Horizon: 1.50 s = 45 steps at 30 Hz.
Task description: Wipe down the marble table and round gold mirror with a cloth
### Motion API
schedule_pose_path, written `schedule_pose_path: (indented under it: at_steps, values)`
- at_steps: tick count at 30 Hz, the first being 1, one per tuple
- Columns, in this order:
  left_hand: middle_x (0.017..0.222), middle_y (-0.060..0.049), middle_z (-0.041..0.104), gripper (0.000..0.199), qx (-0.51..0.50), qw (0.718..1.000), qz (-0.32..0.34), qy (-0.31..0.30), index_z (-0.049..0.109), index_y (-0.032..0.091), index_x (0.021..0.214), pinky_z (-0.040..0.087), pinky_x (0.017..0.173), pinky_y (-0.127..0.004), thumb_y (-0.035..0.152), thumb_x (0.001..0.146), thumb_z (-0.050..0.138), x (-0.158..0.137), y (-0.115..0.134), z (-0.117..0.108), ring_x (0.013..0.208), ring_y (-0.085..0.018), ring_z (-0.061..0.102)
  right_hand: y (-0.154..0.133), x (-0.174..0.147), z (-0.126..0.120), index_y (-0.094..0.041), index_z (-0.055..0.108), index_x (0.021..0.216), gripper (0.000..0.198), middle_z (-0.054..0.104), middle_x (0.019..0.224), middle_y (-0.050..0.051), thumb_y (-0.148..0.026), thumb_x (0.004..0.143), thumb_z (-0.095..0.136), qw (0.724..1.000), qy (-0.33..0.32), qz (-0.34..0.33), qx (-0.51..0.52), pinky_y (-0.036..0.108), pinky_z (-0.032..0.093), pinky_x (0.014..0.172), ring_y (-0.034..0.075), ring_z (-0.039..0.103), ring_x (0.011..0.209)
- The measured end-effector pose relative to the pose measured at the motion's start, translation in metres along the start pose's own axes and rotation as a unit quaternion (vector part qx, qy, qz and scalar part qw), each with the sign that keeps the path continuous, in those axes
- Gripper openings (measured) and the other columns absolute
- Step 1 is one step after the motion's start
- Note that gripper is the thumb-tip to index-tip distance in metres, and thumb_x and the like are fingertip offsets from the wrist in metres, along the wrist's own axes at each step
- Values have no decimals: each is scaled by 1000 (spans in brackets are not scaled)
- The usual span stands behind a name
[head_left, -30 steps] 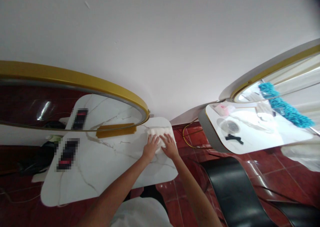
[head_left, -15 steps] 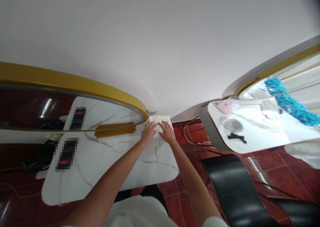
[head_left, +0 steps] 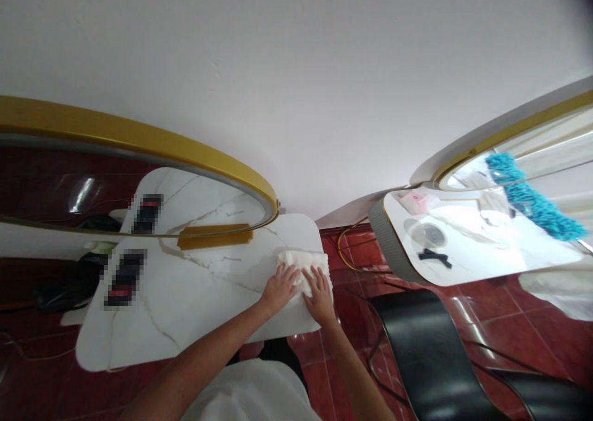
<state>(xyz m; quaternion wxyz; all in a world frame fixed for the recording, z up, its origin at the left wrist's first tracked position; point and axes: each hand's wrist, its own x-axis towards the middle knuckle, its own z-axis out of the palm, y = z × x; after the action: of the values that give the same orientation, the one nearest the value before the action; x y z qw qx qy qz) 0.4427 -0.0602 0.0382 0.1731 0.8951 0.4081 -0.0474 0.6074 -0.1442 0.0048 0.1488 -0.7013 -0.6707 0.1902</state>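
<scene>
A folded white cloth (head_left: pixel 303 262) lies at the right end of the white marble-patterned table (head_left: pixel 199 310), its right side reaching the table's edge. My left hand (head_left: pixel 280 287) rests on the cloth's lower left part, palm down with fingers spread. Beside it, my right hand (head_left: pixel 319 294) presses on the lower right part near the table edge, its fingers also stretched out. Neither hand wraps around the cloth. The cloth's underside is hidden.
A gold-framed mirror (head_left: pixel 185 146) stands over the table's back edge. A blurred-out dark item (head_left: pixel 126 277) lies at left. To the right are a second white table (head_left: pixel 467 263) with a black strap-like object (head_left: pixel 434 257), and a black chair (head_left: pixel 421 347).
Both hands and the cloth have moved from the table's back right corner toward the front, down along the right edge. The back corner is now uncovered.
</scene>
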Motion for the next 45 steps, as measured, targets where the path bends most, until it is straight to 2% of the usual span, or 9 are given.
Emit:
schedule_pose_path:
  at_steps: [4,8,16,20,25,31,39,42,45]
  values:
    - [144,-2,41,55,-11,999,28,-13,36,30,140,51,86,-39,28,87,49,-35,17,20,130,-31,35,-6,-50,4,-30,23,147,70,18,155,2,-22,83,48,1000,-6,11,-3,51,20,113,29,10,143]
    - [145,-3,40,56,-23,999,39,-20,35,30,142,48,90,-41,32,88,49,-55,26,31,130,-31,36,-12,-78,9,-32,22,147,67,20,154,0,-24,85,45,1000,0,21,-13,52,21,113,28,12,143]
    - [145,-5,39,58,-50,998,42,-21,36,28,141,48,91,-40,32,85,54,-71,19,22,132,-30,35,-18,-82,23,-30,17,149,70,20,155,3,-30,86,47,997,8,12,-75,52,22,112,29,13,143]
    - [144,-8,40,61,-49,998,23,-20,36,28,141,50,88,-40,29,83,55,-91,5,18,132,-31,35,-39,-80,33,-32,17,149,71,23,154,2,-27,85,46,995,0,8,-104,52,23,111,28,14,142]
    - [145,-5,40,62,-73,997,-6,-18,36,30,140,49,93,-40,24,81,56,-133,-42,10,133,-29,34,-96,-75,59,-30,19,149,73,23,154,1,-23,81,47,993,-17,-8,-113,50,22,112,27,13,143]
    - [145,1,40,61,-95,995,-36,1,37,35,138,40,104,-38,21,82,54,-207,-127,-2,135,-22,31,-187,-64,103,-28,21,149,75,22,154,3,-24,80,50,992,-43,-39,-109,52,20,112,29,13,143]
    - [143,0,44,55,-97,991,-64,63,41,32,138,32,109,-43,22,84,50,-305,-229,-4,132,-23,37,-304,-50,160,-31,17,149,78,20,155,4,-32,81,54,989,-94,-82,-85,55,20,110,32,15,142]
    - [143,0,44,54,-95,991,-72,67,41,31,138,33,109,-43,22,85,48,-329,-256,-2,132,-24,36,-334,-46,176,-31,15,149,80,19,155,5,-34,81,56,985,-124,-87,-81,54,19,110,33,16,141]
    - [144,1,43,53,-94,990,-74,70,40,30,139,32,109,-42,24,87,46,-341,-272,3,133,-24,34,-352,-43,182,-30,14,149,81,19,155,7,-37,81,57,983,-141,-89,-80,55,18,110,34,16,141]
